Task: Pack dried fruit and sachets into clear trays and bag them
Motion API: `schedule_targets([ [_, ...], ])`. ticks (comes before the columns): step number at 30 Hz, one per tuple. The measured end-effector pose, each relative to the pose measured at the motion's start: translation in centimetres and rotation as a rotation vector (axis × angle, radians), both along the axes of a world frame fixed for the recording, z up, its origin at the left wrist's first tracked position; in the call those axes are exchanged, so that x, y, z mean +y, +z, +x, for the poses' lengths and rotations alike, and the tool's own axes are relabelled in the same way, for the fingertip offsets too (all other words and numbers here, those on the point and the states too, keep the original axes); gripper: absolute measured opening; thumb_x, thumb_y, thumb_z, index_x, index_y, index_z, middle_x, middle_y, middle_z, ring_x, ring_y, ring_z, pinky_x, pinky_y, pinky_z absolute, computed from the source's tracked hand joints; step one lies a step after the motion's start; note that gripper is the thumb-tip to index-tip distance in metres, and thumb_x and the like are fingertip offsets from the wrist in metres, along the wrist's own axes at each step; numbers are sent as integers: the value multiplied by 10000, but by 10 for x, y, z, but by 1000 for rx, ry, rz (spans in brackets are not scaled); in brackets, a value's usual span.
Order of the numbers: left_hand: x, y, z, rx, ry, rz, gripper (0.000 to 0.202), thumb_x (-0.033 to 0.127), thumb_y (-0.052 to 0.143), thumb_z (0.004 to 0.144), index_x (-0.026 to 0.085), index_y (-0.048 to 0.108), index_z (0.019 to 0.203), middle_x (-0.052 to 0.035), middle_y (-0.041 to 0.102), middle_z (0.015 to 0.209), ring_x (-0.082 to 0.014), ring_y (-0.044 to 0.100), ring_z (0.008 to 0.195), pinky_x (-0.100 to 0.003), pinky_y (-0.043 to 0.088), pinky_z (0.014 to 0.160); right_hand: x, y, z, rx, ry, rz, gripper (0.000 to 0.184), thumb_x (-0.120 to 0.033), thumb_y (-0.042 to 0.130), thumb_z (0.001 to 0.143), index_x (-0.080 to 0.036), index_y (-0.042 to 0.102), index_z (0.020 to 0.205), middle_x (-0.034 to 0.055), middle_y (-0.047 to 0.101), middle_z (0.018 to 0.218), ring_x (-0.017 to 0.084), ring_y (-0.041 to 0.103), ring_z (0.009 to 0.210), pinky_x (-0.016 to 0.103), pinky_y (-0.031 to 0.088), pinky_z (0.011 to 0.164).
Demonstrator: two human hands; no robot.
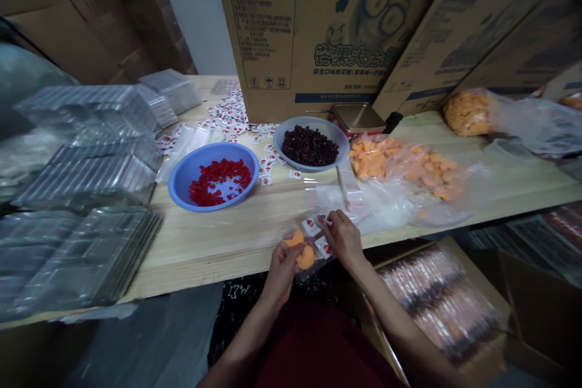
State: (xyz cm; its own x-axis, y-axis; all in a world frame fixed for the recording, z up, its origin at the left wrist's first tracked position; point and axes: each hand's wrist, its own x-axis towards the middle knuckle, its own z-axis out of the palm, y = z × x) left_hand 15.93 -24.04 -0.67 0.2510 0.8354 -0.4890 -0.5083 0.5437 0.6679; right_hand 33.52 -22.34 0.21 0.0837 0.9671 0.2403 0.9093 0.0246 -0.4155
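Both hands hold a small clear plastic tray (310,241) at the near edge of the wooden table (218,236). My left hand (282,265) grips its left side, fingers curled round it, next to two orange fruit slices (301,248) lying in the tray. My right hand (342,236) pinches the tray's right side, where small red-and-white sachets (318,235) lie in it. A blue bowl (183,173) of red pieces stands to the left, and a grey bowl (282,131) of dark berries stands behind the hands.
Stacks of clear plastic trays (86,194) fill the table's left end. Loose sachets (231,115) lie near big cardboard boxes (313,24) at the back. Bags of orange slices (404,167) lie at the right. A box of packed trays (441,303) stands below right.
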Motion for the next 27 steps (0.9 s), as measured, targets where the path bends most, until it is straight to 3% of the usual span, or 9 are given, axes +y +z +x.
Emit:
schedule_targets([
  [6,-5,1,12,-43,-12,-10,411,380,815,706,127,669,996,-89,743,940,-186,696,821,-298,529,792,-33,1,17,82,69,-3,190,-172,403,966,-220,511,818,33,545,801,182,523,725,277,363,645],
  [9,-3,4,25,9,-54,65,373,385,783,745,125,670,988,-57,719,863,-150,658,758,-259,507,729,-39,9,4,150,92,24,178,-153,398,963,-224,503,838,39,544,812,195,527,760,287,381,678],
  [14,6,5,40,190,6,146,300,395,796,721,154,643,816,32,627,685,-97,559,632,-204,436,622,-37,13,-19,322,169,15,196,-176,384,978,-225,505,831,30,539,805,183,519,746,287,392,689],
  [16,12,6,35,169,-17,127,316,410,804,715,162,651,838,18,658,744,-115,596,705,-217,460,685,-36,10,-20,450,137,-5,172,-189,411,970,-219,513,836,19,542,792,172,518,729,280,394,679],
  [21,19,9,3,-207,-253,-59,396,428,754,788,212,659,1106,-91,683,1150,-213,663,978,-364,522,875,-36,9,-6,675,48,-83,161,-259,482,955,-212,529,808,-11,514,725,149,481,664,257,366,602],
  [24,12,1,-3,-239,-311,-94,373,356,791,768,222,658,1090,-83,684,1142,-201,672,928,-408,536,877,-39,15,-7,708,76,-98,160,-264,491,952,-210,535,808,-12,520,734,147,481,675,253,371,612],
  [27,2,-11,6,-187,-289,-66,411,353,824,725,218,659,1076,-69,690,1087,-183,666,897,-343,533,824,-44,21,-20,721,163,-124,165,-246,483,956,-210,541,806,-6,534,762,149,502,711,254,393,652],
])
